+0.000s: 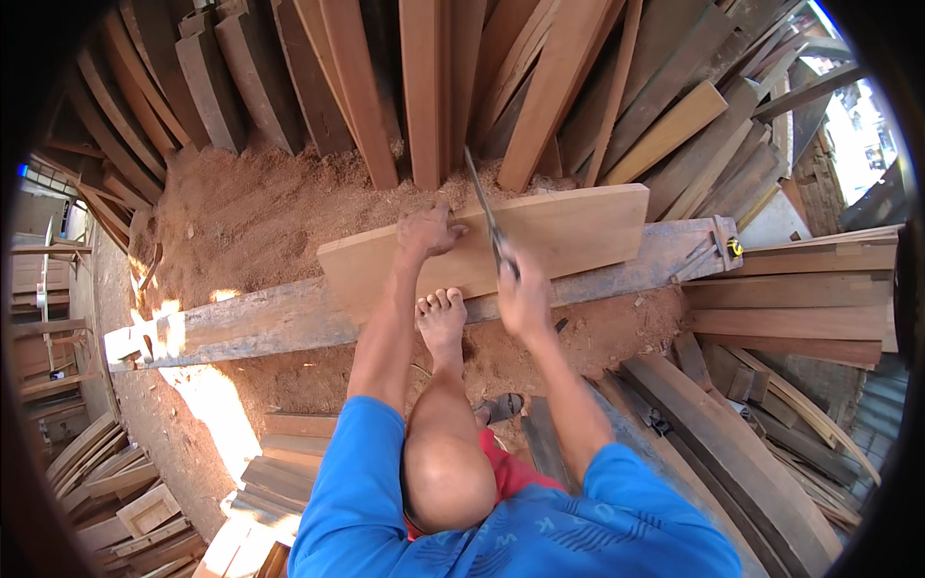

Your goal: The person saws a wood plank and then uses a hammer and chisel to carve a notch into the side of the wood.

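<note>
A pale wooden board (pixel 568 226) lies slantwise across a long, worn plank (pixel 251 323). My left hand (pixel 431 231) presses on the board near its far edge, its fingers bent over that edge and its thumb lying on the face. In my right hand (pixel 523 294) is the handle of a handsaw (pixel 485 207). The narrow blade crosses the board to the right of my left hand and points away from me past the far edge. My bare foot (pixel 441 323) rests against the board's near side, between my two arms.
Upright timbers (pixel 424 87) line the far side behind a heap of sawdust (pixel 251 212). A yellow and black tape measure (pixel 735 248) sits at the plank's right end. Stacked boards (pixel 790 294) lie at right, thick beams (pixel 732 453) at lower right. A sandal (pixel 504 408) is below.
</note>
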Motion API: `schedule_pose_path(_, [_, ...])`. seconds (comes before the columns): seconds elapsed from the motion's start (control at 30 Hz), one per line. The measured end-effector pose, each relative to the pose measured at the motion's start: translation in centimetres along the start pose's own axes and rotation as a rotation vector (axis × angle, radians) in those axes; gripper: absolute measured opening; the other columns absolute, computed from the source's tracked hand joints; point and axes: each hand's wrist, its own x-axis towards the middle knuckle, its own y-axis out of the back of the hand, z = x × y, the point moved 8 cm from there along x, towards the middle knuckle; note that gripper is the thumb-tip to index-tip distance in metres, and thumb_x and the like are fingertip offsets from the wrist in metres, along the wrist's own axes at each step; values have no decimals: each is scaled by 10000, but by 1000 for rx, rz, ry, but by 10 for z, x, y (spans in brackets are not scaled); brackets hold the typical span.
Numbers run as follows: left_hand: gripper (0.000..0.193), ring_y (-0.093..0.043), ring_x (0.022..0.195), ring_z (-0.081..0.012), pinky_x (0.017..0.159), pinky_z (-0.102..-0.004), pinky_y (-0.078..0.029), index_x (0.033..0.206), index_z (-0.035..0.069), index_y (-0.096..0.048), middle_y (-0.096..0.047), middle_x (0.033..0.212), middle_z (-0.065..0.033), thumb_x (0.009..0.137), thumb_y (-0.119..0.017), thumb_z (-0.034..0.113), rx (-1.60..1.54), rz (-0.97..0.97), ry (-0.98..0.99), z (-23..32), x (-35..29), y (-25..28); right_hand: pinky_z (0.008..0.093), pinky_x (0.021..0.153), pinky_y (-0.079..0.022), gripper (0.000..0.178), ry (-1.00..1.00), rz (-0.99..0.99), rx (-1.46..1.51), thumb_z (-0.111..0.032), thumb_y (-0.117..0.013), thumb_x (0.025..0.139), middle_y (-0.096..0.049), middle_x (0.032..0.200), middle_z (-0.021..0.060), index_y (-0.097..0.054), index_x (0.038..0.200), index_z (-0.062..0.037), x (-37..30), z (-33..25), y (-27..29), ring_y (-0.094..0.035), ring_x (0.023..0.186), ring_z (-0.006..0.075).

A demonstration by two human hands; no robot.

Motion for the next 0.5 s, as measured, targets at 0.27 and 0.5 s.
schedule_pose_path(0.27, [607, -627, 1325, -373, 1129, -587, -430, 1333, 104, -634, -689, 1361, -193, 952, -694, 573, 41, 74, -37, 1, 0, -7, 426, 953, -565, 327, -102, 32, 64, -54, -579, 1020, -749, 1183, 261, -666, 1316, 52, -45, 14, 15, -748, 1081, 399])
schedule_pose_path(0.5, [582, -650, 1285, -386, 1085, -549, -485, 1356, 115, -631, -716, 1313, -195, 967, -680, 546, 46, 17, -48, 10, -5, 3, 439, 931, -562, 331, -96, 26, 3, -64, -609, 1003, -743, 1150, 261, -675, 1317, 16, -44, 1, 14, -732, 1077, 416])
